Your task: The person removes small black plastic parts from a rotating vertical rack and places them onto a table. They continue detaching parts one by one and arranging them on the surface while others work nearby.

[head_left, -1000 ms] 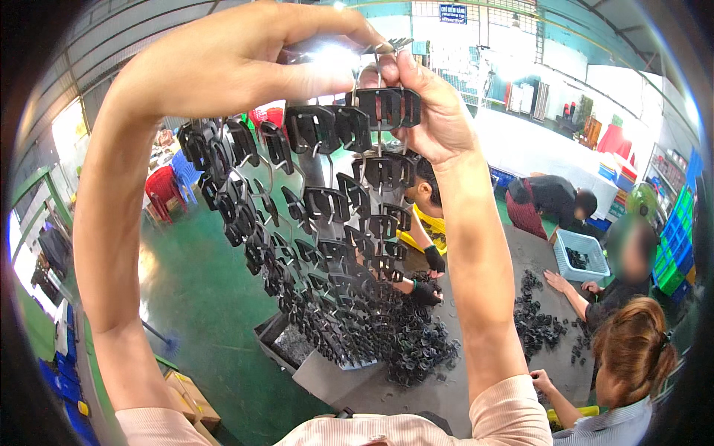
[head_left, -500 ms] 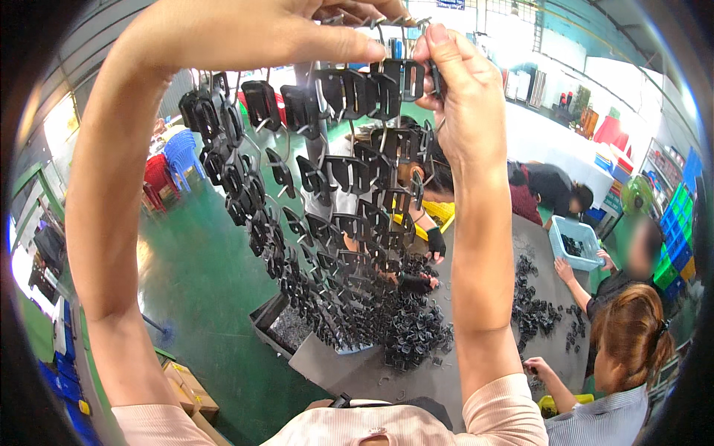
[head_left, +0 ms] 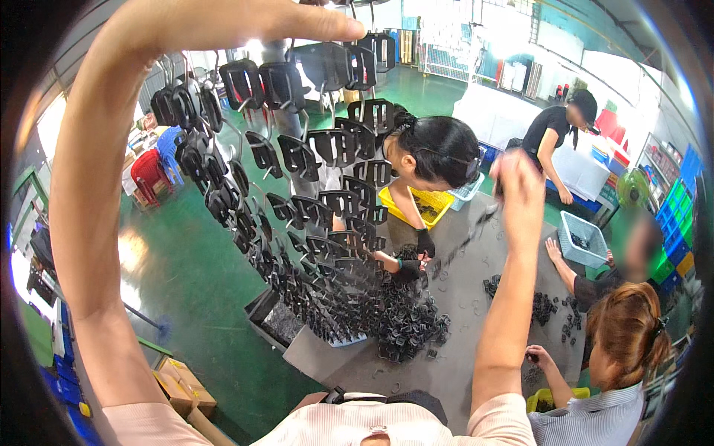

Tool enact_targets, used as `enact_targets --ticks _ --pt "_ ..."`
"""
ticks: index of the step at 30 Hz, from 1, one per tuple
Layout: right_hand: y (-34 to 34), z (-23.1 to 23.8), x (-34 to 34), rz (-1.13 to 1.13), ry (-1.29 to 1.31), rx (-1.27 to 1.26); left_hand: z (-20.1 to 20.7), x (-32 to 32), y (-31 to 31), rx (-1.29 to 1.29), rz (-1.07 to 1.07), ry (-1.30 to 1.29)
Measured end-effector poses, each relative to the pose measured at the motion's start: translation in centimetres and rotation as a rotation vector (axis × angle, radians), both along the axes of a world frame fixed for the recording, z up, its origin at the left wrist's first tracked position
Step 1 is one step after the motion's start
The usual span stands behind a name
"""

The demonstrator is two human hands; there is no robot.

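Long wire strands of black plastic buckles (head_left: 335, 146) hang in front of me in dense rows. At their top is my left hand (head_left: 297, 21), its thumb stretched along the upper wires; the other fingers are mostly cut off by the frame's upper edge. My right hand (head_left: 520, 186) is raised over the grey table, right of the strands, fingers bent and smeared by motion. From it trails a blurred dark strand (head_left: 476, 230), too smeared to make out. Under the hanging strands lies a heap of loose black buckles (head_left: 413, 323).
Across the grey table (head_left: 461, 327) a person in black fingerless gloves (head_left: 425, 241) bends over buckles beside a yellow basket (head_left: 428, 204). More people work at the right, near a light blue basket (head_left: 584, 238). Cardboard boxes (head_left: 182, 383) stand at lower left.
My right hand has left the top of the strands and moved right and down, a dark blurred strand now trailing from it. The hanging strands have shifted slightly left in view.
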State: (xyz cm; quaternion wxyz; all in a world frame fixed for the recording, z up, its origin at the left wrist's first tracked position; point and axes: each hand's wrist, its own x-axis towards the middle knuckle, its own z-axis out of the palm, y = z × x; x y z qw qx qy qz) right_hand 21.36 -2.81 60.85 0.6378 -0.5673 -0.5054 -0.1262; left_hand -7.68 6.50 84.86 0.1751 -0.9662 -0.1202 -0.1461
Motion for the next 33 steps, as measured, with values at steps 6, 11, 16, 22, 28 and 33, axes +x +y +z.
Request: enact_targets --ticks 6,11,16,22,28,33 --pt "-1.8 -22.3 0.8 -0.046 0.005 -0.387 0.9 -1.1 -0.3 -0.094 -0.111 0.072" --pt "-2.8 -28.8 0.9 -0.15 -0.16 -1.084 1.0 -0.8 1.7 -0.322 -0.28 0.083" --pt "2.5 -11.5 1.3 0.215 -0.092 -0.529 1.4 -1.2 1.9 -0.377 -0.304 0.2" --pt "8.9 8.3 -3.9 1.119 0.21 -0.027 -1.1 -1.5 4.7 -0.027 -0.259 -0.126" --pt "13.1 12.2 -6.7 1.594 0.199 0.026 -0.3 -1.3 5.1 -0.175 -0.265 0.018" --pt "12.7 12.0 -8.3 1.585 0.193 0.149 -0.2 -1.5 3.9 -0.215 -0.303 0.024"
